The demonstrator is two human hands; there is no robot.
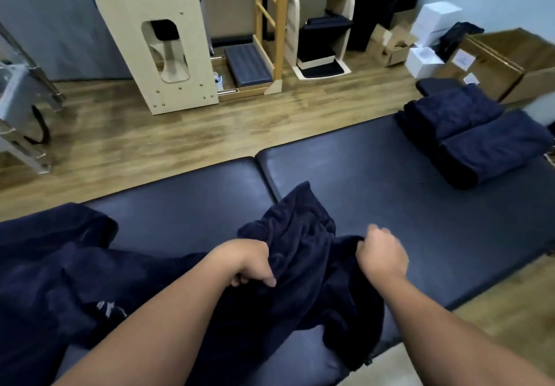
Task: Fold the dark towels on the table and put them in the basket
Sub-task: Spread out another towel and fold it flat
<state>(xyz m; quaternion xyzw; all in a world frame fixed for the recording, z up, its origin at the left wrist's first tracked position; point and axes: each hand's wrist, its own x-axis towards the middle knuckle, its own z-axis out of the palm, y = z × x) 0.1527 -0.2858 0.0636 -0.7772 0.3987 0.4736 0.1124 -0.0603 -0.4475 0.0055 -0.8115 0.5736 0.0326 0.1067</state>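
**Both hands on one crumpled towel, mid-counter**

I see the left hand (253, 268) with fingers curled down into the towel (300, 250), gripping a bunched fold. The right hand (383, 255) is clenched on the same towel's right edge, knuckles up; the fingertips are hidden behind the hand, but cloth gathers right at the fist.

The towel is dark navy, unfolded and rumpled. It lies on the counter (390, 175) between the hands; one corner peaks up past them toward the seam between the two pads, and the rest spills toward me over the near edge.

To the left, a heap of loose towels (54, 265) covers the near-left pad, touching the held one. A small pale mark shows on the cloth there; I cannot read it.

At the far right of the counter sit two folded towels (471, 136), side by side and touching, well apart from the hands.

Beyond the counter: wood floor (150, 139), pale wooden equipment (156, 40), and cardboard boxes (495, 64) at right. I cannot pick out a basket.
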